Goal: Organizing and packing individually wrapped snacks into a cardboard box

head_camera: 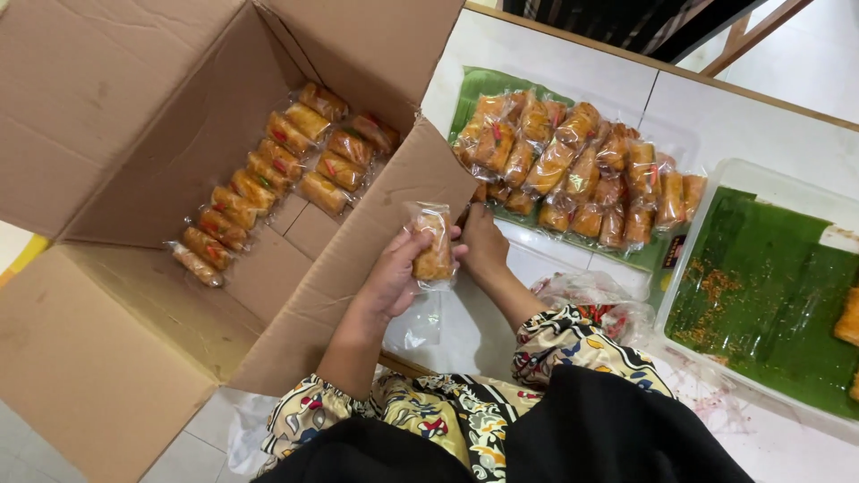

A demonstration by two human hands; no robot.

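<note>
My left hand (pixel 391 279) holds a fried roll wrapped in clear plastic (pixel 433 245), just above the front flap of an open cardboard box (pixel 125 161). My right hand (pixel 484 246) touches the wrapped roll's right side with its fingertips. Inside the box, several wrapped rolls (pixel 268 174) lie in rows along the far wall. A heap of more wrapped rolls (pixel 577 170) rests on a green banana leaf (pixel 474 89) on the white table, just beyond my right hand.
A clear plastic container (pixel 761 286) lined with banana leaf and crumbs stands at the right, with a fried piece (pixel 848 315) at its edge. A crumpled plastic bag (pixel 591 300) lies by my right sleeve. Chair legs show at the top right.
</note>
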